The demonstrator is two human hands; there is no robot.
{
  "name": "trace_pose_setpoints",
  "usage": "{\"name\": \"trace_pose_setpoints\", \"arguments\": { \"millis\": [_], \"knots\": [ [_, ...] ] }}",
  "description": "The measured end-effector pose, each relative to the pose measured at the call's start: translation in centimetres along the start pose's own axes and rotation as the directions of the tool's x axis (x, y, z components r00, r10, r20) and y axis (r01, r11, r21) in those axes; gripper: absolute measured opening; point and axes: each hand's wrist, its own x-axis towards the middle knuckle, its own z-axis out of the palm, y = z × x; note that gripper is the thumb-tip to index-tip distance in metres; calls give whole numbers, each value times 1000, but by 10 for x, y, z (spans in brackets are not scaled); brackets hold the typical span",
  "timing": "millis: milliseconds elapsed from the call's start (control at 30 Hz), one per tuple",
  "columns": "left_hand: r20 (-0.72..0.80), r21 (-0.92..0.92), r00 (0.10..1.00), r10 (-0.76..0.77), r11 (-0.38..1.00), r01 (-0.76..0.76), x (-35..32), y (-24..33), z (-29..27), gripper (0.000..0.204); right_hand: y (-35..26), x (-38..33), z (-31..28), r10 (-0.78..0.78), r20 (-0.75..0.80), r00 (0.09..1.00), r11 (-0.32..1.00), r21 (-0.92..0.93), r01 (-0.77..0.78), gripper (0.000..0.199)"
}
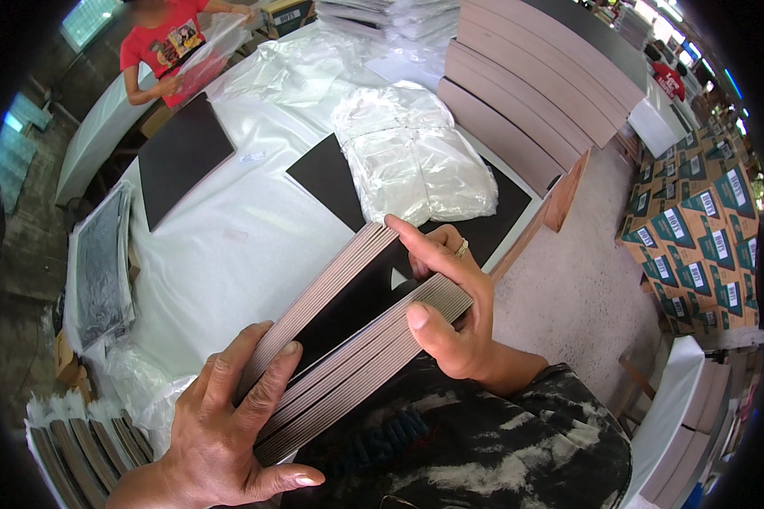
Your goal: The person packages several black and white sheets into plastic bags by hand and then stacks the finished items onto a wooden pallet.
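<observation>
Over the near side of the white-covered table (221, 297), both hands hold a stack of black-faced grey cardboard sheets (356, 369) on edge. The stack is parted into a thinner far bunch (314, 297) and a thicker near bunch, with a black face showing in the gap. My left hand (221, 416) grips the left end, fingers over the top edges and thumb on the near side. At the other end, my right hand (454, 297) has its thumb on the near bunch and its index fingertip at the far bunch's corner; its other fingers are partly hidden.
Beyond my hands, a bundle of clear plastic bags (416, 161) lies on black sheets (318, 174). Tall board stacks (518, 93) stand at the far right. Across the table a person in red (165, 51) handles clear plastic. Printed cartons (696, 237) are piled at right.
</observation>
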Motion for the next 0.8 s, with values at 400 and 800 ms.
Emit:
{"name": "trace_pose_setpoints", "arguments": {
  "millis": [400, 800],
  "knots": [
    [18, -33, 999, -43, 999, 43, 0, 0, -1, 90, 3, -1, 1, -48, -19, 999, 999, 5, 48, 59],
    [24, -7, 999, -35, 999, 35, -1, -1, -2, 87, 3, -2, 1, -39, -27, 999, 999, 5, 39, 58]
  ]
}}
